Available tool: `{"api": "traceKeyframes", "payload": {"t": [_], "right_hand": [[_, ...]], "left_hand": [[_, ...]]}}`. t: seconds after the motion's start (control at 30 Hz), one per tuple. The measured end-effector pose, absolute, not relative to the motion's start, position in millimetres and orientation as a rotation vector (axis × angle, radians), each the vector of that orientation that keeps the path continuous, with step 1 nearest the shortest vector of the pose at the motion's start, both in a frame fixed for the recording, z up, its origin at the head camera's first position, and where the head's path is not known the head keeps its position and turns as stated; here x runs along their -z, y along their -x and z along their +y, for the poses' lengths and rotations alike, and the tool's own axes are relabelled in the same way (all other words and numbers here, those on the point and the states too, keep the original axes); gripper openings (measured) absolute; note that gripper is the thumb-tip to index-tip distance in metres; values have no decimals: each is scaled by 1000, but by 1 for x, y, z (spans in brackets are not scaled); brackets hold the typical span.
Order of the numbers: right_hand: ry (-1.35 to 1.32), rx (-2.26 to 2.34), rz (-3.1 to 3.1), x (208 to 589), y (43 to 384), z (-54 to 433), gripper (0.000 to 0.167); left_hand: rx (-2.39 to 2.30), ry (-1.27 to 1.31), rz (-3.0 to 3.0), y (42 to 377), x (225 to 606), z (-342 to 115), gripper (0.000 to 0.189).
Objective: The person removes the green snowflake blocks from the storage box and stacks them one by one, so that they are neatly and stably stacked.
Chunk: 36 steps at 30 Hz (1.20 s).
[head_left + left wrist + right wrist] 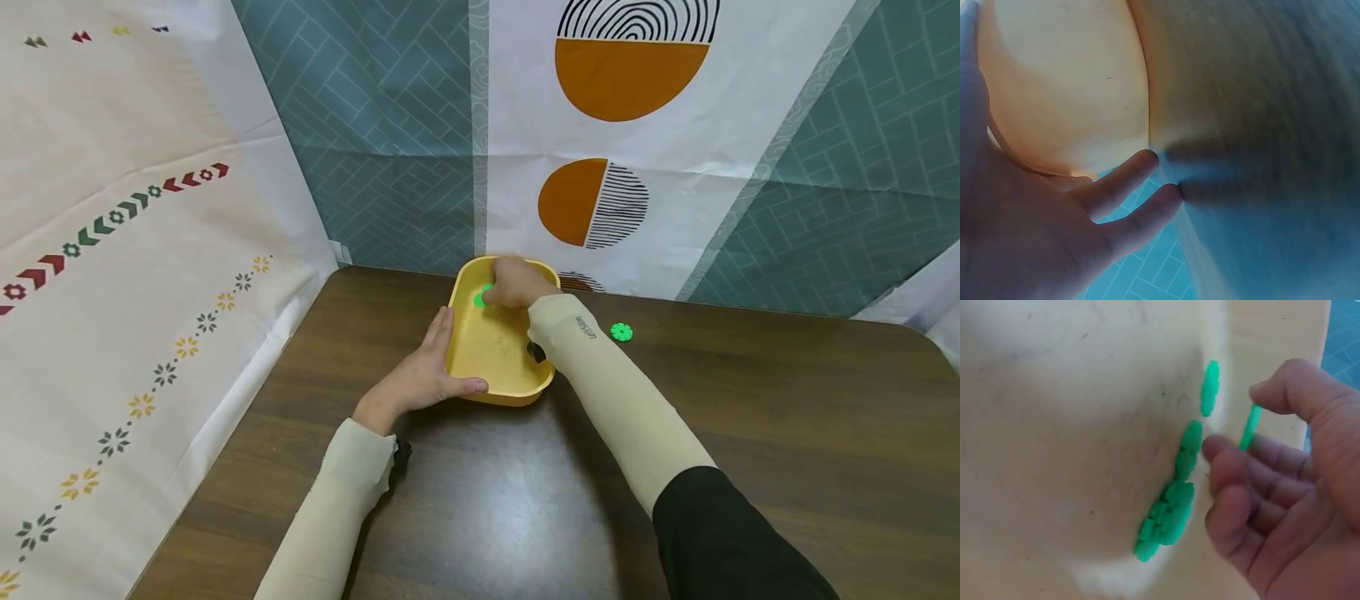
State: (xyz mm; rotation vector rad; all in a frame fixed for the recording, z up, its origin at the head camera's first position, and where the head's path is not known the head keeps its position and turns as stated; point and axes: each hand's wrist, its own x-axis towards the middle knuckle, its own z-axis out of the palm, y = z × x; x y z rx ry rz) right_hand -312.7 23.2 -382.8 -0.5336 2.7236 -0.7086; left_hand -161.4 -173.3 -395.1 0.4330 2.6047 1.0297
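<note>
A yellow plastic tray [491,358] stands on the table against the back wall. My left hand [412,377] steadies its near left corner, fingers stretched along the outer side and thumb across the near rim. Two of its fingertips [1169,194] touch the table. Reaching into the tray's far end, my right hand [517,283] pinches a thin green disc [1250,426] between thumb and fingers. Several more green discs [1175,512] lie in a row along the tray's inner wall, close beside those fingers. Another notched green disc [621,332] lies on the table right of the tray.
The brown wooden table [480,500] runs up to a patterned cloth backdrop [382,208] behind the tray. A cream cloth with printed flowers [135,250] hangs along the left edge. My right forearm sleeve [615,400] crosses the tray's right rim.
</note>
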Motion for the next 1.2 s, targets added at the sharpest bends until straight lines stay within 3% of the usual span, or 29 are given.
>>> {"api": "traceKeyframes", "payload": {"t": [0.2,0.57,0.93,1.2], "right_hand": [[587,885,2713,375,310,24,21],[645,868,2780,355,305,25,39],[732,855,2838,334,299,52,39],[742,837,2918,340,284,86,34]], "left_hand": [[-1012,-440,2609,162,395,-174,132],[-1012,-448,2606,162,394,-173,131],[-1014,-432,2604,162,392,-170,128],[-1003,-430,2627,162,394,-170,128]]}}
